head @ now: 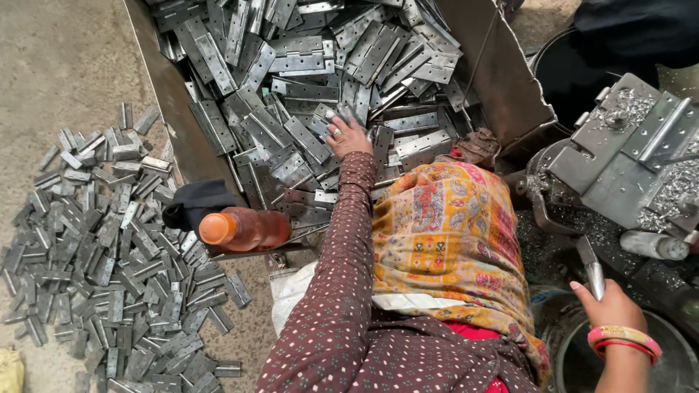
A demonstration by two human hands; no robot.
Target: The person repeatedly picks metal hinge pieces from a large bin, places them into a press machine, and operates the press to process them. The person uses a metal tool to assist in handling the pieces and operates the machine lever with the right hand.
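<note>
My left hand (348, 135) reaches into a big metal bin (175, 109) heaped with flat steel hinges (291, 65). Its fingers are spread on top of the pile and touch a few hinges; I see none lifted. The arm wears a brown dotted sleeve (335, 291). At the lower right my right hand (610, 306), with pink and gold bangles on the wrist, grips the tip of a grey metal lever (590, 266) that belongs to a press machine (626, 156).
Several smaller hinges (109, 247) lie spread on the concrete floor at the left. An orange bottle (244, 229) and a black cloth (195, 204) rest at the bin's near edge. A yellow patterned scarf (448, 233) covers my lap. Metal shavings litter the machine.
</note>
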